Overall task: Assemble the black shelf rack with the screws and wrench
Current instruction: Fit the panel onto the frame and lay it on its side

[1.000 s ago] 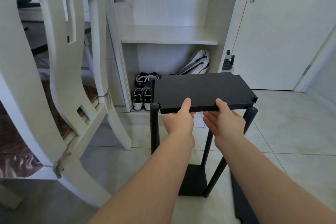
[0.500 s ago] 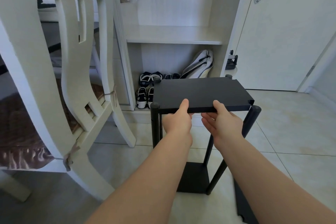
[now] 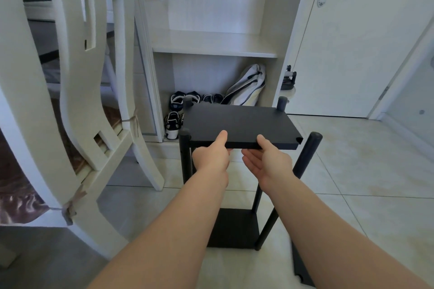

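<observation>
Two hands meet at the near edge of a flat black rectangular shelf board in the head view, the only one here. The left hand grips that edge with its thumb on top and fingers curled beneath. The right hand pinches it just beside, thumb on top and fingers reaching under.

The board sits level at the centre of the picture, on top of the rack's frame. Black round posts stand at its corners. The one at 9 o'clock touches the board, and the two far ones, at 11 and 1 o'clock, poke up at its back corners. The post at 3 o'clock leans outward, apart from the board's notched corner. Below, at 6 o'clock, a black bottom panel rests on the pale tiled floor.

The step in hand looks like seating this top board between the posts. The next move probably calls for drawing the leaning post into its notch, then fetching screws and wrench, neither of which is in sight.

At 12 o'clock, the lower compartment of an open white cupboard holds dark-and-white shoes and a slumped white-and-grey bag.
</observation>
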`<control>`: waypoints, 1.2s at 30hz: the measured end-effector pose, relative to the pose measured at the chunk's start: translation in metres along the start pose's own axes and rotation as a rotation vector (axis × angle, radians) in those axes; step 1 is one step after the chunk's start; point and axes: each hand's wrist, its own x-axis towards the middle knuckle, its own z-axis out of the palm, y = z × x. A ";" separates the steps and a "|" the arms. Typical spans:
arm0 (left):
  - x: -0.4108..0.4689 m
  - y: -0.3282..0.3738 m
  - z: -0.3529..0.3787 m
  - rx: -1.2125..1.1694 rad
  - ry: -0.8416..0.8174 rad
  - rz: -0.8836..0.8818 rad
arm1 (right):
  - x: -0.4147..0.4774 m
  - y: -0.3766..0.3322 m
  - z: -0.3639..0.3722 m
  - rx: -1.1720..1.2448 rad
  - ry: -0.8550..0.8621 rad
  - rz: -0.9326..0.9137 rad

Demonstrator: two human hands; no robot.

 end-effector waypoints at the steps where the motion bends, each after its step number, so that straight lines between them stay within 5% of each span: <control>1: 0.000 -0.001 0.001 0.004 0.003 0.000 | 0.001 0.000 -0.001 0.001 0.006 0.000; 36: 0.022 -0.052 -0.004 0.003 0.111 -0.215 | 0.041 0.047 -0.030 -0.106 0.116 0.118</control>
